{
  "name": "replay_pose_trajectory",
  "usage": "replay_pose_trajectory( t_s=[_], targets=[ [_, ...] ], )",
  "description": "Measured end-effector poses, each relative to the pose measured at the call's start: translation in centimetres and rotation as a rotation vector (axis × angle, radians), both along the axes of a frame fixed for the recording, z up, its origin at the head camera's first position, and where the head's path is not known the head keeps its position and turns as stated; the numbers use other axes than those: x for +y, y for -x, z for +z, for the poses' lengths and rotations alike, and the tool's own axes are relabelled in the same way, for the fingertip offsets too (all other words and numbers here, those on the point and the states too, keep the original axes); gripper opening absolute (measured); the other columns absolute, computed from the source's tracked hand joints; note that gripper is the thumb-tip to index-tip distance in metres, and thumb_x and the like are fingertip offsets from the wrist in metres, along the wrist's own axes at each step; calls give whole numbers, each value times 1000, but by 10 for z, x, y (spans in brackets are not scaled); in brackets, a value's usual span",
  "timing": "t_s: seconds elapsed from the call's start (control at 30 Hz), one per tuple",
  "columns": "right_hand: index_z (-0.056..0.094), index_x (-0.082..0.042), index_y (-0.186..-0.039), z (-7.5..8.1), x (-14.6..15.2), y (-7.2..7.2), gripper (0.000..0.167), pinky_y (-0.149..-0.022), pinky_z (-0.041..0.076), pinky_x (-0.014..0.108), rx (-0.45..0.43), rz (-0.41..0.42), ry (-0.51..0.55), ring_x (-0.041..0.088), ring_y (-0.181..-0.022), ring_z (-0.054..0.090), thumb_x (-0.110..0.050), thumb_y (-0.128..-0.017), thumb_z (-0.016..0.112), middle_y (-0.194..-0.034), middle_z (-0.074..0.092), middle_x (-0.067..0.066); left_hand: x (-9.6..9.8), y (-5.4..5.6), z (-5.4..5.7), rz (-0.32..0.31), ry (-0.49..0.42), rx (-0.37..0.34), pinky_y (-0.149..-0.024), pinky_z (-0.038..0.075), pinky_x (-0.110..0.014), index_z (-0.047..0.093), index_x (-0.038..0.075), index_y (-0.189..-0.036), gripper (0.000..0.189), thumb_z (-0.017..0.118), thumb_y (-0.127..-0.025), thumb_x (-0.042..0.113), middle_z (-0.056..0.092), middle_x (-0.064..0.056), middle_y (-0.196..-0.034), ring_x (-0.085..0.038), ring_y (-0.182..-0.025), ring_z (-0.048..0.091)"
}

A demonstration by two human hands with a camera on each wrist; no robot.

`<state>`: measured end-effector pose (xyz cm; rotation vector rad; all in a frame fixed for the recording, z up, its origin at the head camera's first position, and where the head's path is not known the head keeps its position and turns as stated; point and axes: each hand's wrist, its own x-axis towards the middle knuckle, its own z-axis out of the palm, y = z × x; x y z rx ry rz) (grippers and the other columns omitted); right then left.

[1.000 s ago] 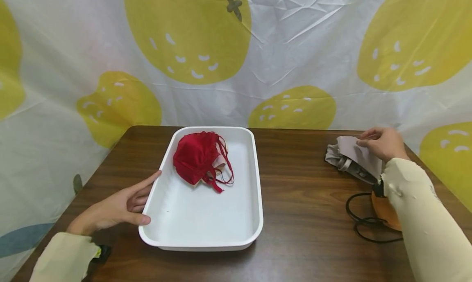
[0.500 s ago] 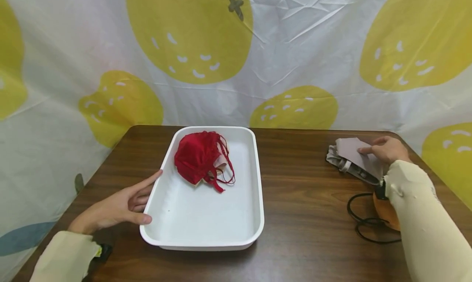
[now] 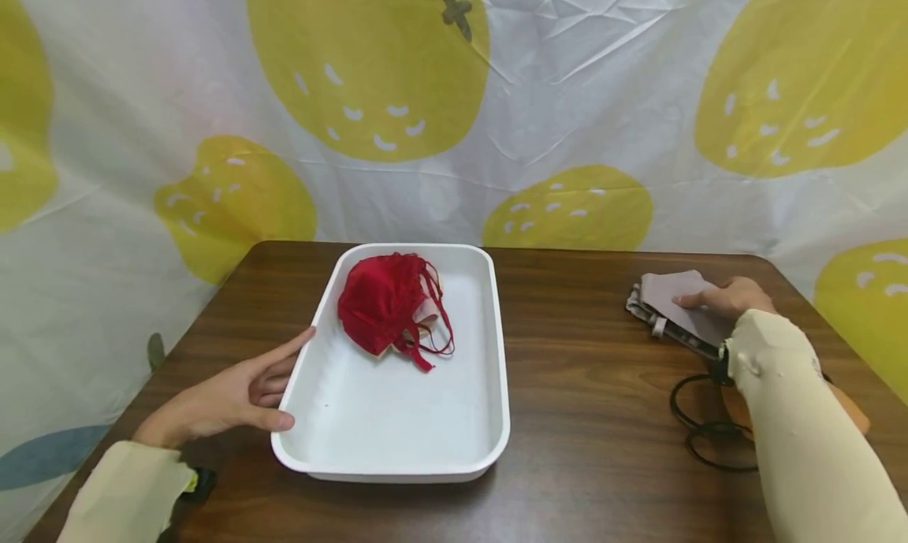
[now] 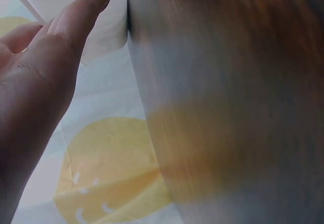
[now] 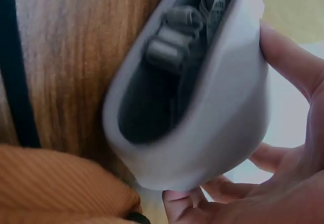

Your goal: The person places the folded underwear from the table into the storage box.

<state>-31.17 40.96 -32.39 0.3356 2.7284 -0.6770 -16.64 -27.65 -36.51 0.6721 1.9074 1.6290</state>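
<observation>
In the head view, my left hand rests on the left rim of a white tray, thumb and index finger spread along it. The left wrist view shows that thumb straight beside the tray wall. Inside the tray, toward its far left, lies a crumpled red bra with thin straps. At the far right of the table, my right hand holds a folded light grey bra, thumb on top. In the right wrist view, fingers curl round its moulded cup; straps are tucked inside.
An orange ribbed piece lies partly hidden under my right sleeve, with a black cord looped beside it. The brown wooden table backs onto a white curtain with yellow fruit prints.
My right hand has lowered slightly, its thumb pressing the grey bra flatter and lower. More of the orange piece shows right of the sleeve. My left hand keeps its place on the tray.
</observation>
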Motion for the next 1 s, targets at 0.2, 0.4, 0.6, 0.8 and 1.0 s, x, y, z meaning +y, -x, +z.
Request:
replay_pose_trajectory(
  t_s=[0.2, 0.4, 0.6, 0.8, 1.0],
  targets=[
    [12, 18, -151, 0, -1, -2, 120, -105, 42, 63, -5, -20, -5, 59, -133, 32, -72, -86, 57, -151, 16, 46, 0, 1, 0, 0, -1, 1, -99, 54, -29, -8, 20, -162, 109, 73, -90, 4, 1, -42, -160, 2, -131, 52],
    [4, 13, -154, -5, -1, -3, 128, -110, 38, 63, 1, -70, 21, 59, -139, 25, -77, -82, 58, -155, 10, 45, 0, 1, -1, -6, -2, 9, -99, 54, -29, -8, 20, -162, 109, 72, -91, 4, 2, -43, -159, 2, -131, 52],
    [8, 13, -154, -7, -3, -3, 129, -108, 39, 64, 68, -98, 23, 59, -138, 27, -75, -80, 64, -153, 16, 45, 1, 0, -2, -14, -2, 25, -99, 54, -28, -9, 19, -162, 107, 71, -92, 3, 2, -43, -159, 2, -132, 52],
    [8, 3, -159, -11, -6, -8, 122, -112, 29, 69, 177, -109, 99, 62, -143, 15, -67, -81, 70, -160, 7, 39, 2, 0, -2, -15, 3, 22, -99, 54, -28, -9, 19, -162, 107, 71, -92, 3, 3, -42, -159, 1, -132, 51],
    [13, -10, -161, -14, -11, -10, 112, -117, 25, 68, 222, -118, 282, 57, -148, 11, -49, -81, 80, -165, 1, 32, 1, 0, -2, -7, 7, 8, -98, 54, -28, -9, 20, -162, 108, 71, -91, 4, 2, -42, -160, 2, -131, 52]
  ],
)
